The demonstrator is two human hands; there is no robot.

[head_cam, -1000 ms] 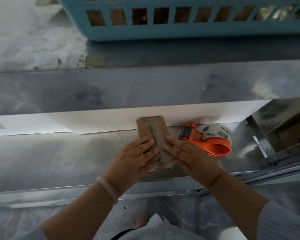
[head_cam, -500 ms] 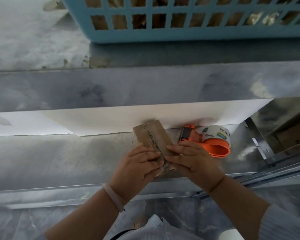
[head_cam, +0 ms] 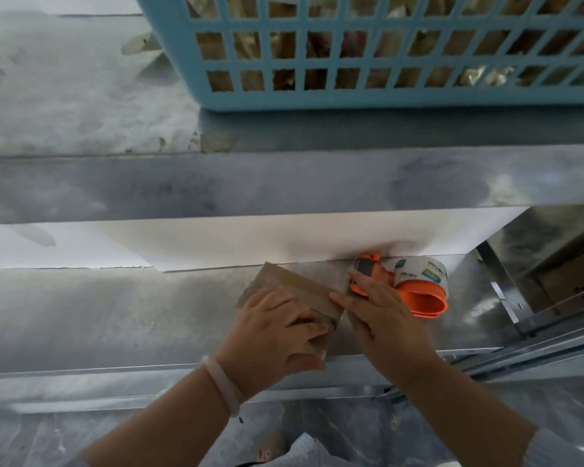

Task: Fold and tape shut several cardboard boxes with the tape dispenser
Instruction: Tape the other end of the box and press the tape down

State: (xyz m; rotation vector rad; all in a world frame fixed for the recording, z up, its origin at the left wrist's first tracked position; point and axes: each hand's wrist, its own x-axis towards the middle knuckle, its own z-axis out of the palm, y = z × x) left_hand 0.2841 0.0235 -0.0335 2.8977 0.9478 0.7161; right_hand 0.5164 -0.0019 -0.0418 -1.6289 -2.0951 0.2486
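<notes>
A small brown cardboard box (head_cam: 295, 291) sits tilted on the metal bench, one corner pointing away from me. My left hand (head_cam: 277, 335) grips it from the near left, fingers curled over its top and thumb on its near side. My right hand (head_cam: 381, 318) lies flat beside the box on its right, fingers spread, fingertips touching the orange tape dispenser (head_cam: 415, 288). The dispenser lies on the bench with a white tape roll (head_cam: 422, 273) in it. The box's near end is hidden under my left hand.
A light blue plastic basket (head_cam: 368, 96) holding brown cardboard items stands beyond the bench on the floor. A white sheet (head_cam: 284, 237) leans along the bench's back wall. A metal rail (head_cam: 536, 338) runs at the right. The bench's front edge (head_cam: 115, 372) lies close to me.
The box has turned counter-clockwise and tipped up in my left hand. My right hand has left the box and moved right onto the tape dispenser's handle end. The camera has tilted upward.
</notes>
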